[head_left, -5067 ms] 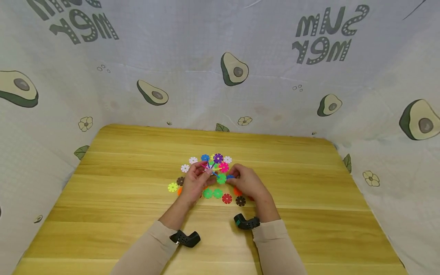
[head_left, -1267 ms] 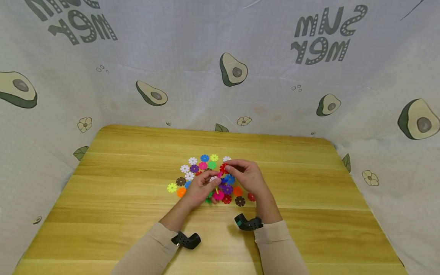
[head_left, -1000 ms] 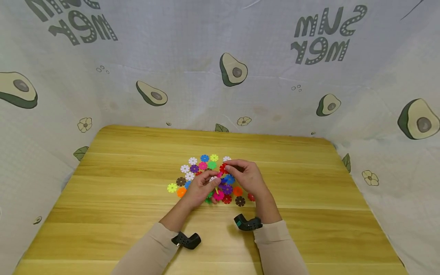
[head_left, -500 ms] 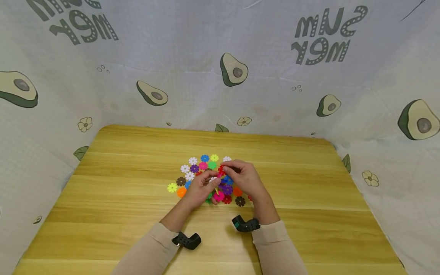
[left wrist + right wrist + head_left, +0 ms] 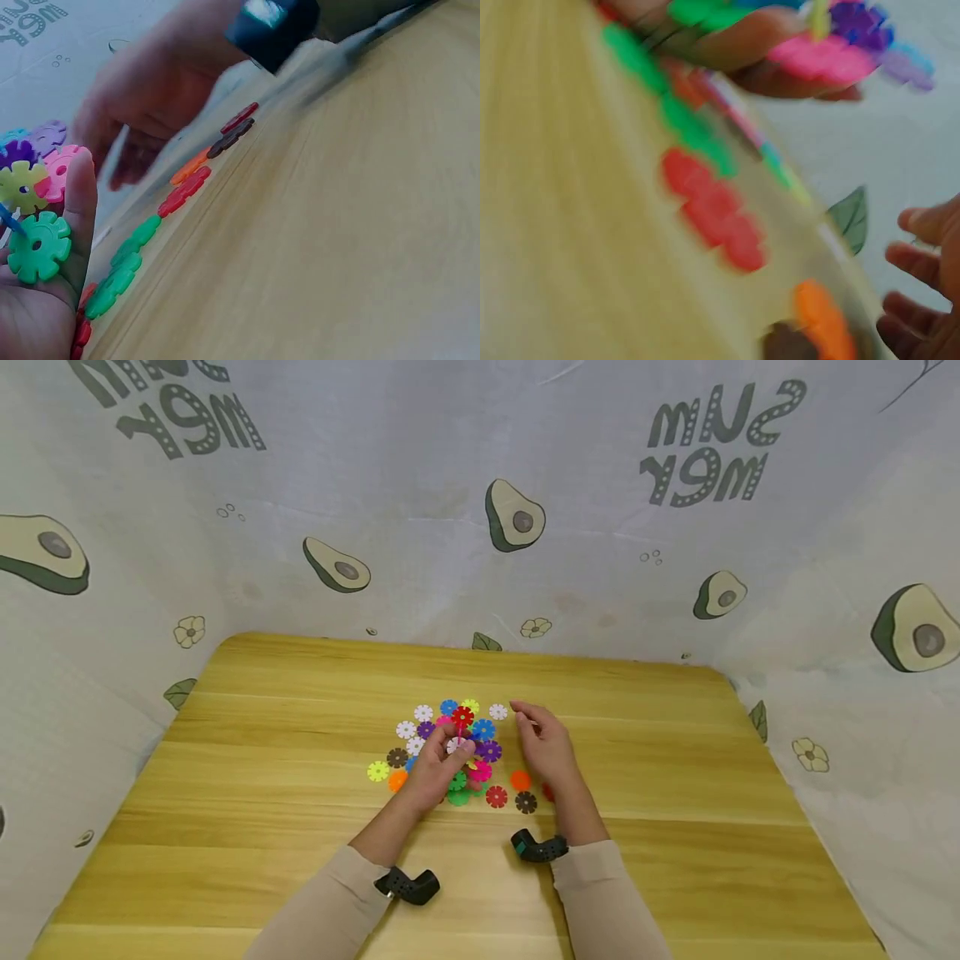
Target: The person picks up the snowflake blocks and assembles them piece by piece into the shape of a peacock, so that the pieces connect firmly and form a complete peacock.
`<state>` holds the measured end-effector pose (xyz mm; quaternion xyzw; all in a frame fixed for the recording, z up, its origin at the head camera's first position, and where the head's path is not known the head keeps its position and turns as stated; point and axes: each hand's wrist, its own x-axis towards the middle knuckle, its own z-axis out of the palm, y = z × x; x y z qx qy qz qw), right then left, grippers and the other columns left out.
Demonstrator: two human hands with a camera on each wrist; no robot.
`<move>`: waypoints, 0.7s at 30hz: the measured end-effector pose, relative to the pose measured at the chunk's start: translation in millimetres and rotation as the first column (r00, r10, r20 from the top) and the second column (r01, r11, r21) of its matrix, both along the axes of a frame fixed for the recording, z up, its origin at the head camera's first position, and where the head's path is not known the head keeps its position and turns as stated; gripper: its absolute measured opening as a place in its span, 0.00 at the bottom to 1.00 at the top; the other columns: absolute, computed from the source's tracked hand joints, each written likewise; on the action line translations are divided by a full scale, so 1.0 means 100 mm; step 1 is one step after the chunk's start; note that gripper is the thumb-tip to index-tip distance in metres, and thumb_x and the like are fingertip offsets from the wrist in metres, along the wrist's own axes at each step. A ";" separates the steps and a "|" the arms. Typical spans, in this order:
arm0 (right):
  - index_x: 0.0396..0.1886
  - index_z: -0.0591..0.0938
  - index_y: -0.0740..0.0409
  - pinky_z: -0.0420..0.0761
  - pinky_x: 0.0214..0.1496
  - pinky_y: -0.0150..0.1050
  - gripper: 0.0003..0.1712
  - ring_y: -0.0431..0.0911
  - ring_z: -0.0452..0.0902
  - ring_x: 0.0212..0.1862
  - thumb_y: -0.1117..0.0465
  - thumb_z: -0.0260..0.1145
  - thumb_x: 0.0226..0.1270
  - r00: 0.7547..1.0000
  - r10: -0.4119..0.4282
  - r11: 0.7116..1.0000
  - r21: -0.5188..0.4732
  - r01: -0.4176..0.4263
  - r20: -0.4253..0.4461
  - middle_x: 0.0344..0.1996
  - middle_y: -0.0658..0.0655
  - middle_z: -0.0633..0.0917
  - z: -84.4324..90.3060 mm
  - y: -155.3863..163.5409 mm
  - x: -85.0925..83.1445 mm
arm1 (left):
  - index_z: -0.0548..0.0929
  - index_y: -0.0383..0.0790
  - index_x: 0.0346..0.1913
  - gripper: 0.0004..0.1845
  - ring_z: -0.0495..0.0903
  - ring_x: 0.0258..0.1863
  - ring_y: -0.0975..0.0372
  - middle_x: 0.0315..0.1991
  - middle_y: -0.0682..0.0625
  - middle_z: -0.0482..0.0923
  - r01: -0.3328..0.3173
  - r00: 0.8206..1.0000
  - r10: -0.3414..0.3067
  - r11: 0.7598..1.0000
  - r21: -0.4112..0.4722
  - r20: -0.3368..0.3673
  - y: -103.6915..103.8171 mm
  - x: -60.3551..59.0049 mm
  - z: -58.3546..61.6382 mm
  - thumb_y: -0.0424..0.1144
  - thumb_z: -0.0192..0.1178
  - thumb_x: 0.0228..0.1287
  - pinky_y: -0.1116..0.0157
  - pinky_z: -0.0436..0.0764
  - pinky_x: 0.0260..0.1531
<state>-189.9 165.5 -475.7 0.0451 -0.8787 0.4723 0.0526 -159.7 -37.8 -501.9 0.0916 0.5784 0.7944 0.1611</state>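
My left hand grips a cluster of slotted snowflake discs joined on edge around a white disc. A red disc stands at the cluster's far end. Blue, purple and pink discs fan out on its right. In the left wrist view a green disc lies over the palm, with a yellow disc just above it. Just right of the cluster, my right hand is apart from it, holding nothing, its fingers loosely bent in the right wrist view.
Loose discs lie around the hands on the wooden table: white, yellow, orange, red and black ones among them. A printed cloth hangs behind the table.
Earlier my right fingers were at the red disc; now they have come off it and moved right. The cluster has turned in my left hand, bringing the red disc to the far end.
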 end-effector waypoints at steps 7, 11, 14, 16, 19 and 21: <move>0.72 0.75 0.53 0.51 0.80 0.71 0.25 0.67 0.52 0.80 0.60 0.57 0.78 0.993 0.114 0.911 0.397 -0.113 0.022 0.75 0.59 0.71 -0.22 -0.03 -0.04 | 0.64 0.35 0.63 0.19 0.84 0.39 0.63 0.52 0.47 0.72 -0.028 0.999 0.027 0.999 0.038 0.024 0.00 -0.02 0.01 0.36 0.55 0.77 0.59 0.91 0.38; 0.59 0.84 0.55 0.63 0.77 0.66 0.17 0.63 0.64 0.74 0.59 0.67 0.73 0.997 0.060 0.930 0.366 -0.041 -0.040 0.61 0.59 0.84 -0.22 -0.06 -0.02 | 0.68 0.32 0.64 0.20 0.83 0.43 0.67 0.51 0.50 0.77 -0.089 0.995 0.088 0.996 0.012 0.039 0.01 -0.03 -0.01 0.35 0.58 0.75 0.68 0.88 0.45; 0.54 0.87 0.57 0.73 0.71 0.59 0.17 0.61 0.69 0.67 0.57 0.72 0.68 0.998 -0.004 0.942 0.335 0.025 -0.064 0.54 0.61 0.86 -0.20 -0.08 0.00 | 0.70 0.35 0.60 0.16 0.84 0.40 0.68 0.45 0.56 0.80 -0.116 0.990 0.109 0.991 0.071 0.092 0.02 -0.04 -0.01 0.34 0.58 0.75 0.73 0.86 0.42; 0.56 0.86 0.57 0.75 0.67 0.58 0.20 0.61 0.68 0.64 0.54 0.73 0.67 0.998 -0.037 0.934 0.352 0.054 -0.054 0.54 0.63 0.84 -0.19 -0.09 0.01 | 0.70 0.38 0.55 0.12 0.83 0.36 0.68 0.40 0.58 0.81 -0.118 0.986 0.102 0.985 0.126 0.131 0.02 -0.04 -0.01 0.32 0.59 0.75 0.73 0.84 0.37; 0.56 0.85 0.57 0.74 0.63 0.57 0.22 0.62 0.66 0.62 0.51 0.73 0.67 0.996 -0.082 0.924 0.374 0.084 -0.021 0.55 0.65 0.80 -0.18 -0.09 0.02 | 0.68 0.43 0.47 0.10 0.82 0.30 0.68 0.31 0.60 0.82 -0.118 0.981 0.093 0.982 0.149 0.168 0.02 -0.04 0.00 0.32 0.59 0.74 0.72 0.79 0.30; 0.54 0.85 0.58 0.74 0.63 0.56 0.21 0.61 0.66 0.61 0.51 0.73 0.67 0.995 -0.100 0.926 0.367 0.092 0.004 0.54 0.64 0.80 -0.18 -0.10 0.02 | 0.67 0.44 0.46 0.11 0.83 0.30 0.68 0.29 0.60 0.82 -0.117 0.981 0.091 0.982 0.150 0.169 0.02 -0.03 0.01 0.30 0.59 0.73 0.72 0.81 0.30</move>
